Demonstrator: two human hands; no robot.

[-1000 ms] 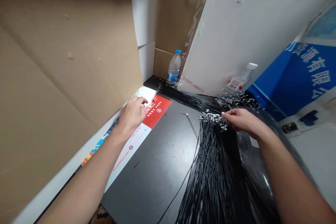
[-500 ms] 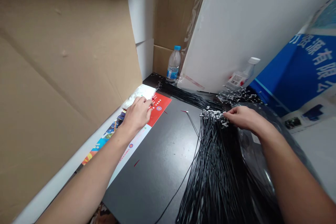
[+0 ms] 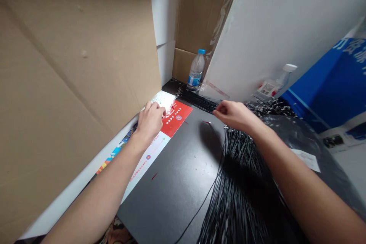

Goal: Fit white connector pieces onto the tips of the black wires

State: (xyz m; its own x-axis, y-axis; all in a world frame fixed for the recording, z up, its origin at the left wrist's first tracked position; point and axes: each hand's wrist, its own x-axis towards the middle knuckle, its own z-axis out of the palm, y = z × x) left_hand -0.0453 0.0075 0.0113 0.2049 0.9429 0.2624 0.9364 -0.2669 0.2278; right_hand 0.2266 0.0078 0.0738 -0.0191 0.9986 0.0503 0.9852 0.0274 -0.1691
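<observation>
My left hand [image 3: 150, 119] rests at the edge of a red and white printed sheet [image 3: 179, 119], beside a small white packet [image 3: 166, 100]. Its fingers are curled together, and small red bits show by the fingertips; what they grip is too small to make out. Over the dark table, my right hand [image 3: 233, 114] is raised with thumb and fingers pinched. Anything in that pinch cannot be made out. Below it spreads a large bundle of thin black wires [image 3: 231, 194] with white ends. One wire with a red and white tip [image 3: 209, 122] lies apart on the table.
More black wires [image 3: 200, 101] lie along the back, near a blue-capped bottle [image 3: 196, 70]. A white-capped bottle [image 3: 278, 82] leans at the right, behind a clear plastic bag [image 3: 294, 133]. A tall cardboard panel [image 3: 80, 84] borders the left side.
My right hand has left the bundle's white ends and moved left and up, its shadow now falling on the table and wires. My left hand stays by the packet. The view has shifted slightly left.
</observation>
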